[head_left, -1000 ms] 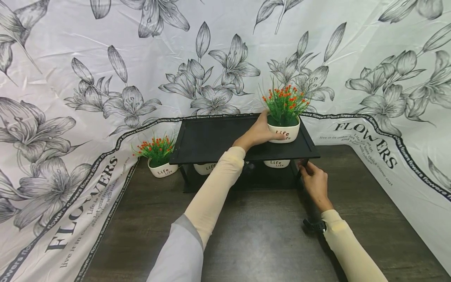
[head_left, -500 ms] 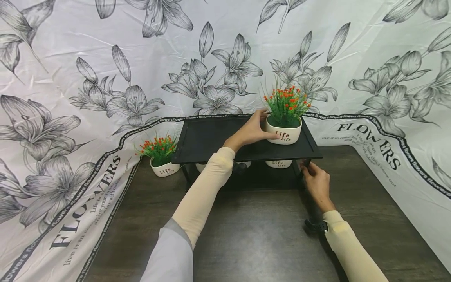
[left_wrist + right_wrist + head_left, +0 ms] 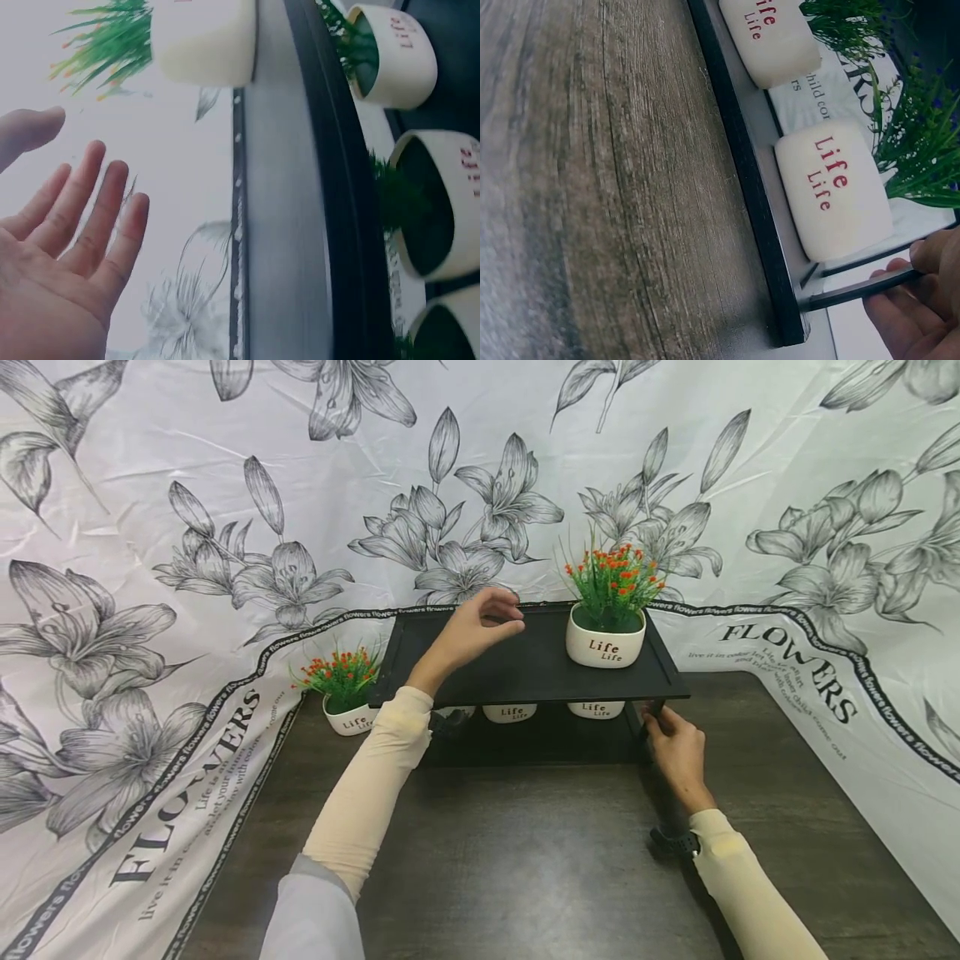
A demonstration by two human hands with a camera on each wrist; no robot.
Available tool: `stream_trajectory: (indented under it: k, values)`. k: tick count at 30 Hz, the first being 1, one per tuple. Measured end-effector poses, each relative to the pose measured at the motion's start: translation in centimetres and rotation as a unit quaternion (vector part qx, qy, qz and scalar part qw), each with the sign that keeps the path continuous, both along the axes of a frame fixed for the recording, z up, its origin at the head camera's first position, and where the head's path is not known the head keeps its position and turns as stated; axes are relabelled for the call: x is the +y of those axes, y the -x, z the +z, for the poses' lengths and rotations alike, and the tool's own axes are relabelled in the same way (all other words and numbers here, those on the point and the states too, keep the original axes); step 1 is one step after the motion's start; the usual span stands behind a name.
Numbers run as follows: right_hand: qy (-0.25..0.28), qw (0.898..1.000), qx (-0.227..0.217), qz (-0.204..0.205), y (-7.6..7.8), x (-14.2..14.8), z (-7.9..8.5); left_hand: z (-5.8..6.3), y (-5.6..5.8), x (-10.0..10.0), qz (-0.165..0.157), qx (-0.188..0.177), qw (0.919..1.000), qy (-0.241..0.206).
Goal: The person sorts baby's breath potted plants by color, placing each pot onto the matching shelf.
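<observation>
A white oval pot (image 3: 605, 643) lettered "Life", with orange-flowered greenery, sits at the right end of the black shelf's (image 3: 450, 672) upper tier. Left of that pot, my left hand (image 3: 474, 628) hovers over the upper tier, holding nothing; the left wrist view shows its fingers extended and apart from the pot. My right hand (image 3: 675, 747) grips the shelf's front right post (image 3: 866, 288) between thumb and fingers. On the lower tier stand several similar pots, among them a right-hand pot (image 3: 836, 191) with purple-flowered greenery and a middle pot (image 3: 510, 713).
Another orange-flowered pot (image 3: 351, 720) stands on the dark wood-grain table (image 3: 525, 852) just left of the shelf. Behind everything hangs a white cloth (image 3: 405, 460) printed with lilies, close against the shelf's back edge.
My left hand has let go of the orange-flowered pot on the upper tier and drawn away to the left. The pot stays at the right end; my right hand keeps holding the post.
</observation>
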State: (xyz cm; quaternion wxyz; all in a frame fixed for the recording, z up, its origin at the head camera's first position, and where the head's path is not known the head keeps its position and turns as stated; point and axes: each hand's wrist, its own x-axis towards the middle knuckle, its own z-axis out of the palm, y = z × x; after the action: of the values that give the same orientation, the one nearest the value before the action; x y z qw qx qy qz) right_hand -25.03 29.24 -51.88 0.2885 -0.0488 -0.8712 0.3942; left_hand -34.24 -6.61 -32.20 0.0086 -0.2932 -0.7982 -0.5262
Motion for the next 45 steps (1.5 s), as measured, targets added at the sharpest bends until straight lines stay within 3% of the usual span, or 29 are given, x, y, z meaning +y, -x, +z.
stream_trajectory:
  k: [4,11,22,30,34,38,41,45]
  values:
    - [0.000,1.000,0.001,-0.004,0.0,0.1,0.0,0.0,-0.8,-2.9,0.037,0.035,0.9982,-0.031]
    - [0.003,1.000,-0.002,-0.004,0.0,0.1,-0.1,-0.3,-2.1,-7.9,0.071,0.048,0.9901,-0.111]
    - [0.005,1.000,0.000,-0.004,0.2,0.1,-0.5,-2.4,-4.5,-15.9,0.140,0.059,0.9778,-0.145]
    - [0.008,1.000,-0.001,-0.004,0.1,0.1,-0.4,-5.0,-6.0,-20.8,0.206,0.053,0.9530,-0.215]
    - [0.013,1.000,-0.001,-0.003,0.1,0.1,-0.4,-6.4,-6.8,-22.6,0.245,0.032,0.9473,-0.204]
    - [0.013,1.000,0.000,-0.005,0.2,0.1,-0.3,-8.9,-6.8,-24.2,0.285,-0.007,0.9405,-0.184]
    - [0.013,1.000,0.000,-0.005,0.2,0.1,-0.3,-11.2,-6.6,-25.3,0.310,-0.037,0.9303,-0.193]
    - [0.016,1.000,-0.001,-0.004,0.2,0.0,-0.3,-13.9,-6.3,-26.3,0.354,-0.043,0.9204,-0.160]
